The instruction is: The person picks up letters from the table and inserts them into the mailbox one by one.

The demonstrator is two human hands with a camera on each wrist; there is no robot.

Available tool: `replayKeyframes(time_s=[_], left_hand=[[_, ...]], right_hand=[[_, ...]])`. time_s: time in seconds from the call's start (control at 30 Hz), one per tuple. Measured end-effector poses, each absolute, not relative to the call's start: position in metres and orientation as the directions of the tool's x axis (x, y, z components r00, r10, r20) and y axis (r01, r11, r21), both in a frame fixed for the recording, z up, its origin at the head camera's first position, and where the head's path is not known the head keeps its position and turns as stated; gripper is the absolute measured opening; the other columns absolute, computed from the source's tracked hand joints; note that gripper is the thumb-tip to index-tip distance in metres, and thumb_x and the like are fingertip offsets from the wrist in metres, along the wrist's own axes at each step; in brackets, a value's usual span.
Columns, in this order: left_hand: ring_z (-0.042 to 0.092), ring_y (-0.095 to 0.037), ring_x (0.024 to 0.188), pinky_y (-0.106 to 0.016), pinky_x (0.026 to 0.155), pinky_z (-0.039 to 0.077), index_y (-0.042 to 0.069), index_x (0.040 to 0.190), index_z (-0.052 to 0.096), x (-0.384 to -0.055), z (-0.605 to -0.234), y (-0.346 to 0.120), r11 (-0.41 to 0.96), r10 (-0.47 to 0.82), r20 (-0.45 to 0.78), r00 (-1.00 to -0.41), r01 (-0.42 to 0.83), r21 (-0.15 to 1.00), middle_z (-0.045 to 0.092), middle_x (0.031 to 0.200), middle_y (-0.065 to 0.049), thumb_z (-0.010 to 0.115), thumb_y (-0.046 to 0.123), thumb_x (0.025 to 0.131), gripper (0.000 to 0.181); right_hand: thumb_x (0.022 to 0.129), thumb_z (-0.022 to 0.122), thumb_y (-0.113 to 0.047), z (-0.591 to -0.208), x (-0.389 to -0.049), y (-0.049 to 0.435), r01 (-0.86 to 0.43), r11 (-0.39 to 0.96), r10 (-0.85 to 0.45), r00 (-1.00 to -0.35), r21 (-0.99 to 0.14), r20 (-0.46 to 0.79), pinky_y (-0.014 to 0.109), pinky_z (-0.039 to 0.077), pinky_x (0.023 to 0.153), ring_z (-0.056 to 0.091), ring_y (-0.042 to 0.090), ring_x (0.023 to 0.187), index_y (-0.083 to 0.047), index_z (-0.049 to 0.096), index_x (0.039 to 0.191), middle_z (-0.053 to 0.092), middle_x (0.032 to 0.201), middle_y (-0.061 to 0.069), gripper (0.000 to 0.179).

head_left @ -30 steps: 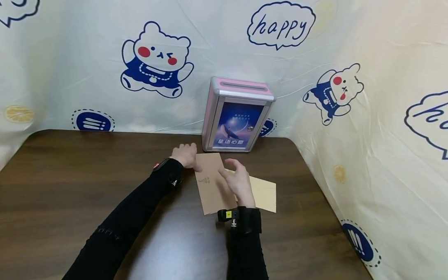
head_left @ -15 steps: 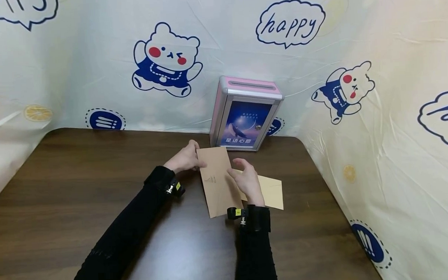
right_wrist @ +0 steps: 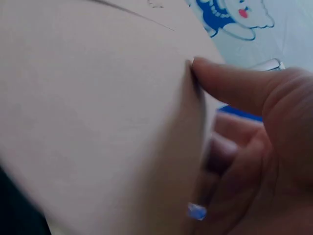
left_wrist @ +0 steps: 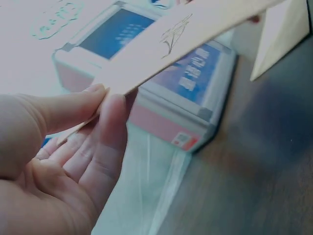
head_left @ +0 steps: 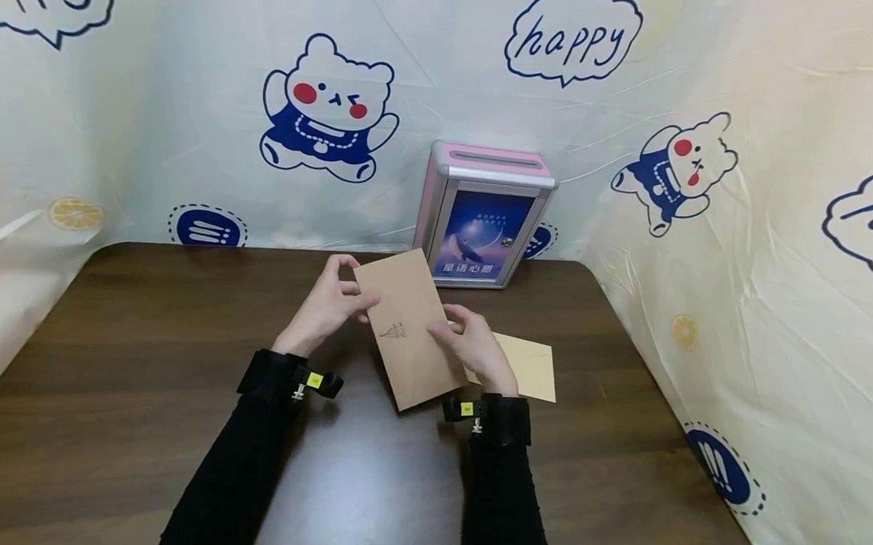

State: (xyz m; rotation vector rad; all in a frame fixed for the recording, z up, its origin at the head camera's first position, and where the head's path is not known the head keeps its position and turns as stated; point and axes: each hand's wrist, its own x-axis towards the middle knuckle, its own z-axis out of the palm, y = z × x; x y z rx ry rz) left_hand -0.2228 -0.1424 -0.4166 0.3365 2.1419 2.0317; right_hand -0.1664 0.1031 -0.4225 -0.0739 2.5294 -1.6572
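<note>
A brown kraft paper envelope (head_left: 413,345) with a small dark line drawing is tilted up off the table between both hands. My left hand (head_left: 329,300) pinches its upper left edge, thumb in front and fingers behind; the left wrist view shows this grip on the envelope (left_wrist: 146,54) closely. At the right edge, my right hand (head_left: 482,351) holds it with the thumb on the front face, the other fingers behind. In the right wrist view, the paper of the envelope (right_wrist: 98,122) bends slightly under that thumb. A pale yellow envelope (head_left: 532,365) lies on the table, partly covered by the right hand.
Behind the hands, a pink and silver box (head_left: 433,184) with a slot in its top and a blue front panel stands at the back edge of the brown wooden table (head_left: 158,354). A printed cloth (head_left: 185,89) hangs around the table.
The brown envelope has risen off the table and tilted, its top swinging left. My left hand has lifted it and drawn back toward me; my right hand has closed on its right edge.
</note>
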Motion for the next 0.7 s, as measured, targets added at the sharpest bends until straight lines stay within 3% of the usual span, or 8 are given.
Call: replayKeyframes(time_s=[0.2,0.43,0.7], left_hand=[[0.055,-0.040,0.072,-0.039,0.064,0.049,0.020,0.127,0.027,-0.216,-0.400,-0.163,0.059,0.189,0.109,-0.976,0.122,0.991,0.063,0.085,-0.018,0.070,0.022,0.079,0.065],[0.053,-0.034,0.068,-0.031,0.060,0.045,0.018,0.130,0.029,-0.193,-0.373,-0.168,0.074,0.199,0.161,-0.967,0.179,0.981,0.061,0.083,-0.021,0.066,0.015,0.082,0.061],[0.059,-0.025,0.089,-0.038,0.088,0.040,0.020,0.137,0.028,-0.172,-0.360,-0.165,0.007,0.150,0.193,-0.970,0.196,0.980,0.063,0.096,-0.015,0.065,0.020,0.084,0.064]], right_hand=[[0.088,0.059,-0.031,-0.412,-0.163,0.084,0.027,0.244,-0.203,-0.976,-0.969,-0.078,0.042,0.052,0.068,0.063,0.024,0.080,-0.009,0.062,0.108,0.068,0.090,0.009,0.030],[0.088,0.058,-0.036,-0.407,-0.162,0.075,-0.013,0.211,-0.203,-0.979,-0.977,-0.030,0.040,0.049,0.075,0.062,0.024,0.081,-0.007,0.065,0.100,0.068,0.087,0.008,0.032],[0.088,0.059,-0.030,-0.402,-0.160,0.074,-0.024,0.079,-0.204,-0.979,-0.997,0.007,0.038,0.048,0.079,0.062,0.028,0.086,-0.002,0.063,0.106,0.067,0.091,0.013,0.034]])
